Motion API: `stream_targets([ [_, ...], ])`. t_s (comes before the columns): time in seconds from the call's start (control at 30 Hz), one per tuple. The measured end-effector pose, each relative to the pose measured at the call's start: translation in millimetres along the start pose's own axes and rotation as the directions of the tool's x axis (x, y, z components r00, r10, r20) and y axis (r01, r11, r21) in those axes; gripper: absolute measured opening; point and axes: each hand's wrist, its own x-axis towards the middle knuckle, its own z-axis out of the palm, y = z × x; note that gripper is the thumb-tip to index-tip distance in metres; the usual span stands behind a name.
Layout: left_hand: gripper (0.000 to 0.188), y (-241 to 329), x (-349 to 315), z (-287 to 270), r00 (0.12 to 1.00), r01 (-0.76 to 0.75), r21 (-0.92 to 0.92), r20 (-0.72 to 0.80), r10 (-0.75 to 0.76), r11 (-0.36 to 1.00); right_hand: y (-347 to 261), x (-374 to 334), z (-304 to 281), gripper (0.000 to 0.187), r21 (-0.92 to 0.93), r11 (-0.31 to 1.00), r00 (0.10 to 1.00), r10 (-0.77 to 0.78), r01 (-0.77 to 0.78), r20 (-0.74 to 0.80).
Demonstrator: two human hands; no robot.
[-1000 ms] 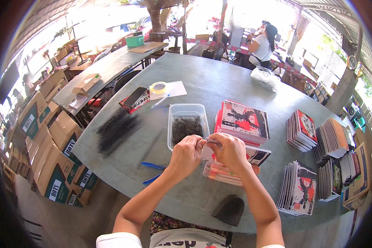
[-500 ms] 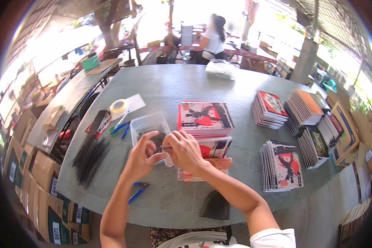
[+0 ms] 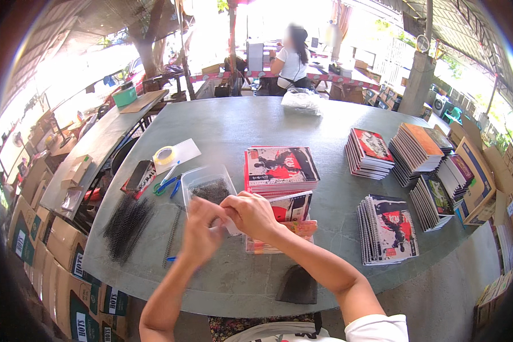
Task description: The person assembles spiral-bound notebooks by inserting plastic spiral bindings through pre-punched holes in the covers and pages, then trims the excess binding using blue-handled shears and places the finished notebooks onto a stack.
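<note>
My two hands meet over the near edge of a clear plastic tub [image 3: 232, 185] that holds a heap of small dark pieces. My right hand [image 3: 251, 214] is closed in a pinch; whatever sits between its fingertips is too small to make out. Motion smears my left hand [image 3: 202, 231], which is against the right fingertips, so its fingers do not read clearly. Just right of the hands stands a stack of red-edged notebooks [image 3: 282, 166], with another notebook [image 3: 290, 206] and an orange-patterned packet [image 3: 299, 229] on its near side.
Black spiral binding coils [image 3: 125, 231] lie at left, near scissors [image 3: 161, 185], a tape roll [image 3: 165, 154], a white card [image 3: 186, 151] and a dark phone-like object [image 3: 138, 175]. Spiral notebooks [image 3: 387, 231] stand in several stacks at right. A dark curved piece [image 3: 297, 285] lies near me. A person [image 3: 292, 60] stands beyond.
My left hand has swung in to the right fingertips from a spread-finger pose, now blurred. My right hand keeps its pinch. The view has shifted slightly.
</note>
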Motion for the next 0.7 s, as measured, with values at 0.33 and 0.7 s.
stream_targets([
  [0.33, 0.046, 85.3, -115.3, 153.1, 0.851, 0.239, -0.121, 0.503, -0.148, 0.964, -0.4, 12.6, 15.7, 0.032, 0.132, 0.989, 0.998, -0.065, 0.060, 0.028],
  [0.7, 0.026, 4.1, -31.6, 20.6, 0.988, 0.150, 0.049, -0.041, -0.149, 0.987, 8.3, -30.8, -35.4, 0.013, -0.145, 0.983, 0.994, 0.106, -0.111, -0.041],
])
